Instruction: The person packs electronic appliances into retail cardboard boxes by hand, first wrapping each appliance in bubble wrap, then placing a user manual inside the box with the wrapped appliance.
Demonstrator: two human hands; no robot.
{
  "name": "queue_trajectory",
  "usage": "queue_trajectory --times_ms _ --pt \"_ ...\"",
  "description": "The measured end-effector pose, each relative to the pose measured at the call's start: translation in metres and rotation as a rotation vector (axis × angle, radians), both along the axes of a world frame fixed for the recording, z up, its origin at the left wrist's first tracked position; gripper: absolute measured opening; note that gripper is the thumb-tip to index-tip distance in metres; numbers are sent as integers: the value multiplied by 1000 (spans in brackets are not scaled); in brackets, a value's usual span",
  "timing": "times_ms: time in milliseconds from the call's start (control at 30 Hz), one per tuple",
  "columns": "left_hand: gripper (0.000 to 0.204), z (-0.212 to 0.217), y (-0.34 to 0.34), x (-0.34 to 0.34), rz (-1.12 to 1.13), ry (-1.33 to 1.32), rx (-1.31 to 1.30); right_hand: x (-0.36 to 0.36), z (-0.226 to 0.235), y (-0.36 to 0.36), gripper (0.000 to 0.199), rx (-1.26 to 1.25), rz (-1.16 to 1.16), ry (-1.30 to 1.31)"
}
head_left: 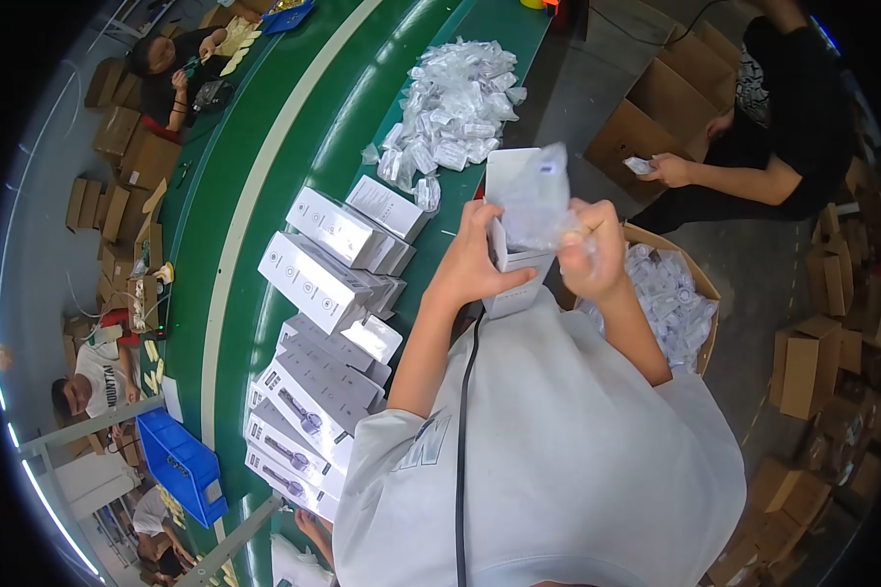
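Observation:
My left hand (467, 256) is wrapped round a white product box (515, 284) held upright against my front, its top flap (504, 174) raised. In my right hand (595, 252), a clear plastic bag (540, 203) is pinched at one side; it stands over the box's mouth, a pale item with a small dark label inside. Whether part of the bag sits in the box, I cannot tell. Left of my hands, several closed white boxes (313, 279) lie stacked on the green table (294, 127). Beyond them is a heap of small clear bags (460, 103).
A carton of small bagged items (671, 308) stands by my right side. At the upper right, a person's hand (671, 170) holds a small bagged piece near an open carton (671, 98). A blue bin (179, 465) sits at the lower left; people work across the table. Cartons (812, 362) line the right.

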State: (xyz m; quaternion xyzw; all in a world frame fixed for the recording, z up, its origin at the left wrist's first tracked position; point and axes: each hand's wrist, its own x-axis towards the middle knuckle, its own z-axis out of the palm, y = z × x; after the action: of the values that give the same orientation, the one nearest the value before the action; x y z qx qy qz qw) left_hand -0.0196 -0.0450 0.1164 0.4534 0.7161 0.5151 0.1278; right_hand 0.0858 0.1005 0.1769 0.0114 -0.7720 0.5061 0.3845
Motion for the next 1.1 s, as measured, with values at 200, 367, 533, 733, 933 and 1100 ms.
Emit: queue_trajectory --times_ms 200,367,533,733,933,1100 --pt "81 22 -10 -2 44 138 -112 -6 17 8 14 77 -256 -249" --pt "79 32 -13 6 56 136 -146 13 23 18 30 293 -26 -531" --pt "70 35 -8 13 81 202 -139 15 21 7 16 423 213 -602" --pt "66 34 -9 23 98 208 -147 14 15 10 9 437 363 -692" --pt "67 28 -16 24 130 259 -82 13 12 12 13 379 544 -650" --pt "72 15 -15 44 199 115 22 24 17 11 21 93 520 -729"
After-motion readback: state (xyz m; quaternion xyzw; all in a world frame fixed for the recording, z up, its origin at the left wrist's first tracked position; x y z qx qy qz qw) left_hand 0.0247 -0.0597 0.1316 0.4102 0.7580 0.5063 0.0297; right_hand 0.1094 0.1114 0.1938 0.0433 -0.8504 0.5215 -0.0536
